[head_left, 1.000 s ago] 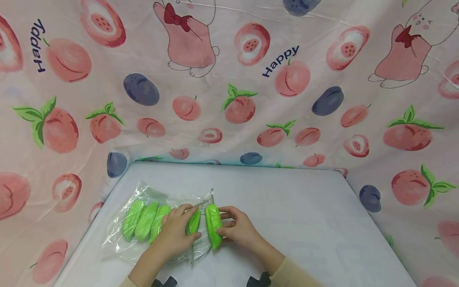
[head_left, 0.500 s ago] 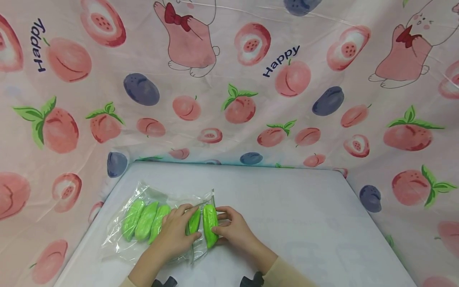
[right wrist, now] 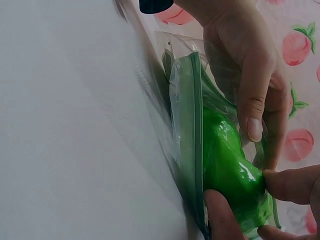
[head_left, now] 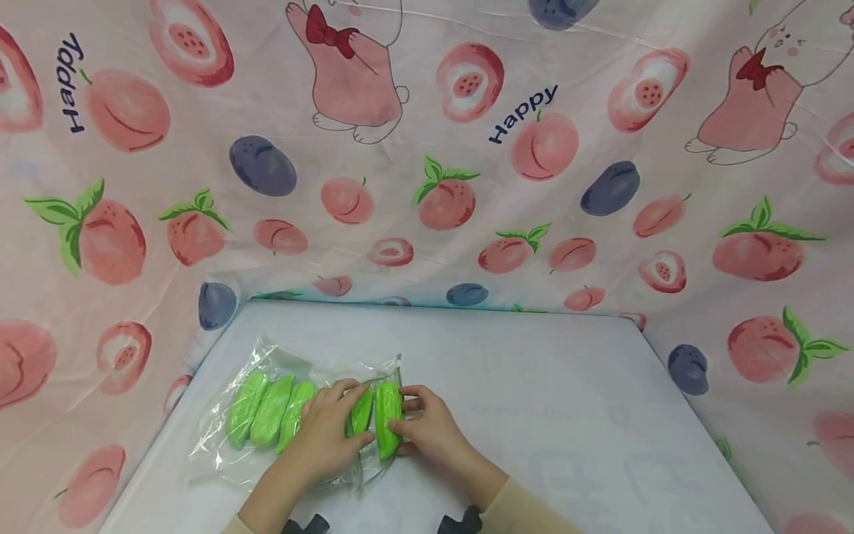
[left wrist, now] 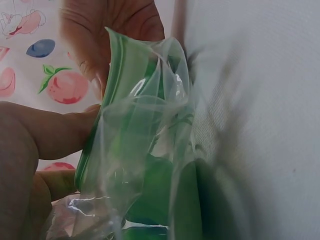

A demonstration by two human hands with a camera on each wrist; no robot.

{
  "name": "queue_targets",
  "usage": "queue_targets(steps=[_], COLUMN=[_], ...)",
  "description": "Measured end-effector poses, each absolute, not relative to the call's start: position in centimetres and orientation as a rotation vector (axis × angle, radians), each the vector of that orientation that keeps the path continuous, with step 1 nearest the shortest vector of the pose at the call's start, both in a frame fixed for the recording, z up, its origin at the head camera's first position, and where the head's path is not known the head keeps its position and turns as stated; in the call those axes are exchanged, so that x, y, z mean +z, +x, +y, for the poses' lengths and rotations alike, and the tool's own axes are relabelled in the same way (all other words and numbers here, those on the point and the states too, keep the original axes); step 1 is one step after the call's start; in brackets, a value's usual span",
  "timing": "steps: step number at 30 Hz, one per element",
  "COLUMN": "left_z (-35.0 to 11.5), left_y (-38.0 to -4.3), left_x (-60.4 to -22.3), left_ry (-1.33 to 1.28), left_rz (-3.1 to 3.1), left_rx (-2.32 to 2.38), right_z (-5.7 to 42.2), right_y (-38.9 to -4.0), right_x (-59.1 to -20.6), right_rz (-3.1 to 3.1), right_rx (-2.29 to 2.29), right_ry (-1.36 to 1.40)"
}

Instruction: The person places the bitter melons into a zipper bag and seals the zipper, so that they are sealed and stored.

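A clear zip bag (head_left: pixel 223 460) lies flat at the left of the table with several glossy, bright green, long bumpy vegetables (head_left: pixel 272 410) inside. My left hand (head_left: pixel 327 430) lies over the bag near its mouth; in the left wrist view its fingers (left wrist: pixel 55 132) pinch the green zip edge (left wrist: pixel 116 65) and keep the mouth parted. One more long green vegetable (head_left: pixel 388 419) stands at the mouth, gripped between the thumb and fingers of my right hand (head_left: pixel 434 426). In the right wrist view this vegetable (right wrist: pixel 227 170) sits between the two zip edges (right wrist: pixel 192 115), with right fingertips (right wrist: pixel 222 212) on it.
The table (head_left: pixel 567 415) is covered in white. A fruit-printed cloth (head_left: pixel 400 185) hangs behind it and along both sides. Dark pieces of wrist gear (head_left: pixel 460 521) show at the bottom edge beside the sleeves.
My right hand has moved a little left, bringing the green vegetable from beside the bag into its mouth. The left hand and the vegetables inside have stayed in place.
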State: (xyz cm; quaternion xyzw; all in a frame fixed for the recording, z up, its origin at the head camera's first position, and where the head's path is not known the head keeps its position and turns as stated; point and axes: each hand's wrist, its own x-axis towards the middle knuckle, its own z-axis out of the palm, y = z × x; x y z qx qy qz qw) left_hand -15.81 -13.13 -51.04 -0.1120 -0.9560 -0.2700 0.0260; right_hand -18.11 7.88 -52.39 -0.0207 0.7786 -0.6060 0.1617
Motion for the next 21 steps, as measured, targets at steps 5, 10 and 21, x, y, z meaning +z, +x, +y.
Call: queue_targets(steps=[5, 10, 21], left_z=[-13.2, -13.2, -13.1], left_y=[-15.8, -15.8, -15.6], left_x=[-51.0, -51.2, -50.8], left_ry=[-0.357, -0.369, -0.377], left_rz=[-2.946, -2.925, -2.924], left_rx=[-0.839, -0.823, -0.820], right_z=[7.6, 7.2, 6.6], right_y=[-17.8, -17.6, -17.2], right_x=[-52.5, -52.5, -52.5], right_rz=[2.245, 2.278, 2.335], right_rx=[-1.727, -1.717, -1.714], right_ry=[-0.054, -0.063, -0.055])
